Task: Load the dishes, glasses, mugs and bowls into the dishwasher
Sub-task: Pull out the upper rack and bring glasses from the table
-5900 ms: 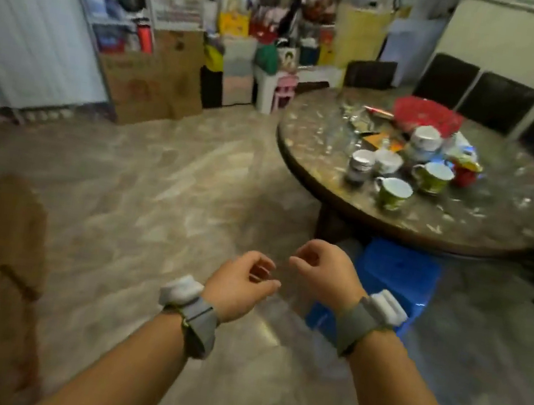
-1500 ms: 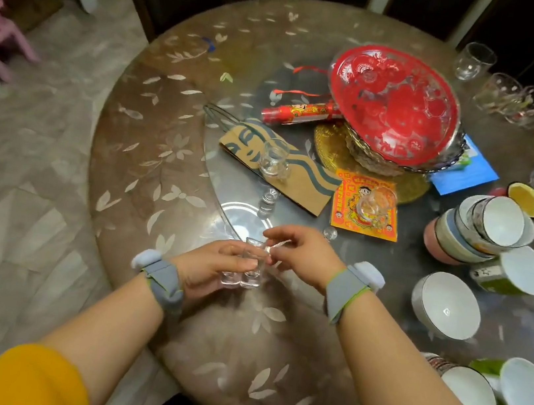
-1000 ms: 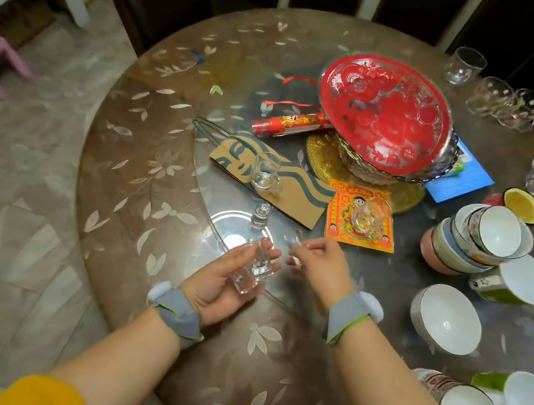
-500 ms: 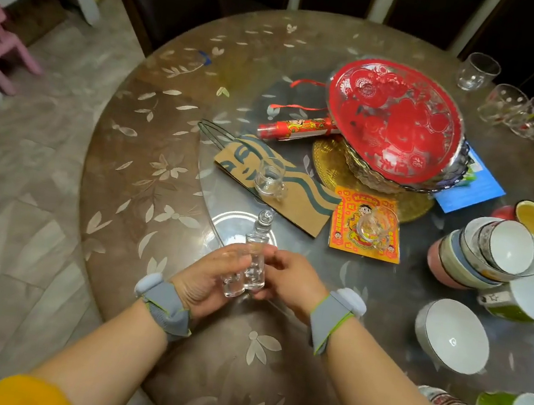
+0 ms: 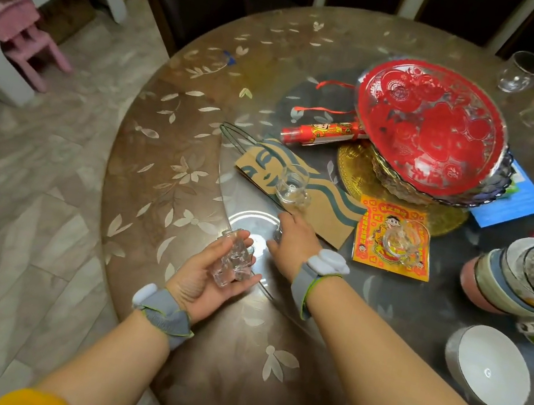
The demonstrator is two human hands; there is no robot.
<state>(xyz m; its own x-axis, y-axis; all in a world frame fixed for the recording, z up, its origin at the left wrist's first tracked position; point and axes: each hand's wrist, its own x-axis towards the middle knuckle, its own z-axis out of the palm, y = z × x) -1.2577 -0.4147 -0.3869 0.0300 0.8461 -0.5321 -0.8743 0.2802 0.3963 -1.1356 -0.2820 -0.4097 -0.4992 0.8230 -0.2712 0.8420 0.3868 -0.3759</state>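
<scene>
A round brown desk [image 5: 167, 166] carries pale leaf inlays. At two o'clock sits a clear dish with red cut-paper pattern [image 5: 429, 129]; at three, white-lined stacked bowls [image 5: 525, 275] banded pink and blue.

- The left hand [image 5: 210, 273] is lying palm up over the near edge of the table [image 5: 168, 159], its fingers curling loosely around small clear glasses [image 5: 232, 261] resting in the palm
- The right hand [image 5: 291, 240] is reaching forward, palm down, over the table, fingers bent around a small glass that it mostly hides
- Both forearms are coming in bare from the lower edge, each wearing a grey wrist strap, with yellow sleeves pushed up at the elbows
</scene>
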